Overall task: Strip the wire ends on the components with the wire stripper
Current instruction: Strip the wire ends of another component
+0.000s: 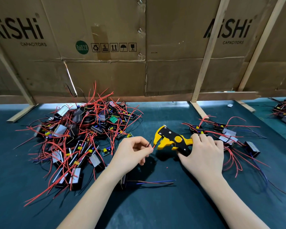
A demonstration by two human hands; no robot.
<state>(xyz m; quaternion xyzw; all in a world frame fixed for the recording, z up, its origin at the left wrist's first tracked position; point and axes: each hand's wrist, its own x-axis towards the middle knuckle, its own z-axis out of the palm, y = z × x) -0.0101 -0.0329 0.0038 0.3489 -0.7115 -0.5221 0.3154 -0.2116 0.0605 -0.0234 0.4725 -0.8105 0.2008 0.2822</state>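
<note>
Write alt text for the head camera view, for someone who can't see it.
A person's left hand pinches red and black wire ends just short of the yellow-and-black wire stripper held in the right hand. A big tangle of wired components lies left, fewer at right.

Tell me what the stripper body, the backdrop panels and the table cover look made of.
Wire stripper: looks like molded plastic, yellow and black, with metal screws showing. Backdrop panels: corrugated cardboard, creased, stapled and printed. Table cover: dark teal matte sheet, possibly rubber or fabric.
</note>
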